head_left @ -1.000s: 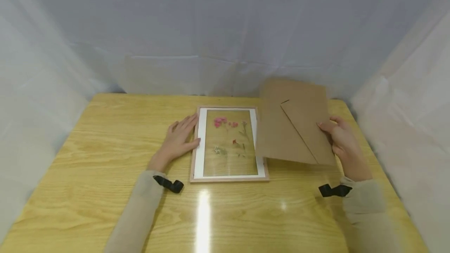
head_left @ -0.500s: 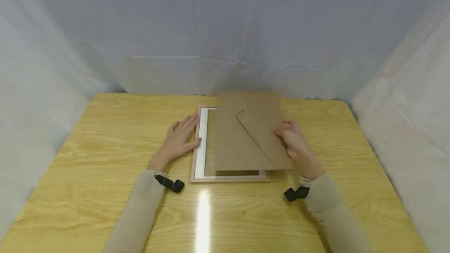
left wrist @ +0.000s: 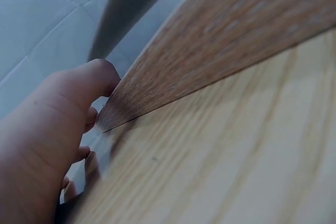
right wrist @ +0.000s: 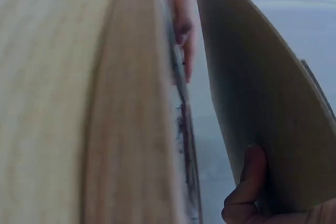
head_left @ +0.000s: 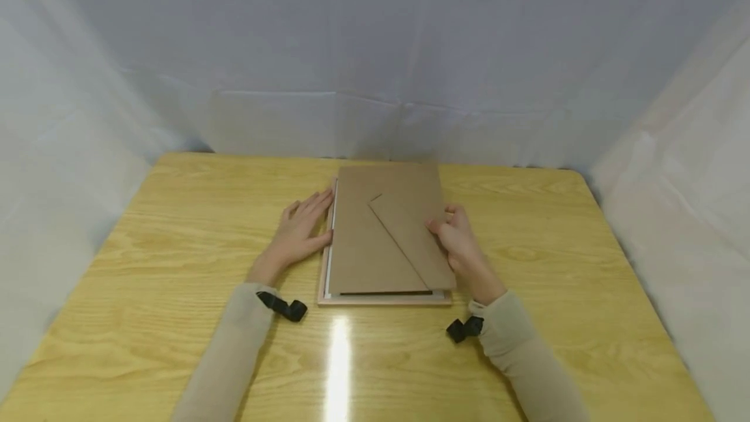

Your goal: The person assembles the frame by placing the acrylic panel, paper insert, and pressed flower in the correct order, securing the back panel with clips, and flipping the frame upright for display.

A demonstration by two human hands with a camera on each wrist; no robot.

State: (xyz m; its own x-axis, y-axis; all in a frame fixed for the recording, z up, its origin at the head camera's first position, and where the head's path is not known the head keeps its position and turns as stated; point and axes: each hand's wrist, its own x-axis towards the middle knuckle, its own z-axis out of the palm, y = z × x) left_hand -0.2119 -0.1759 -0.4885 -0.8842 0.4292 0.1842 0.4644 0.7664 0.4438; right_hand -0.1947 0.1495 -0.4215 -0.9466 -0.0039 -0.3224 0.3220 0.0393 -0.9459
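A brown backing board point(head_left: 381, 246) with a cut stand flap is held tilted over a wooden picture frame point(head_left: 383, 302). My right hand point(head_left: 459, 243) pinches the board's right edge, thumb on top and fingers beneath. In the right wrist view a gap shows between the board point(right wrist: 262, 87) and the frame point(right wrist: 128, 119). My left hand point(head_left: 295, 233) rests at the frame's left side, fingers extended, with fingertips and thumb touching its edge. The left wrist view shows the thumb of the left hand point(left wrist: 58, 114) against the frame's side point(left wrist: 210, 40). The pressed flowers inside are mostly hidden beneath the board.
The frame lies on a light wooden table point(head_left: 176, 246). Pale sheeting point(head_left: 375, 57) hangs behind it and along both sides. Each wrist wears a black camera strap point(head_left: 281, 307).
My right hand has brought the backing board leftward and down from the right side until it covers most of the frame. The left hand has stayed at the frame's left edge.
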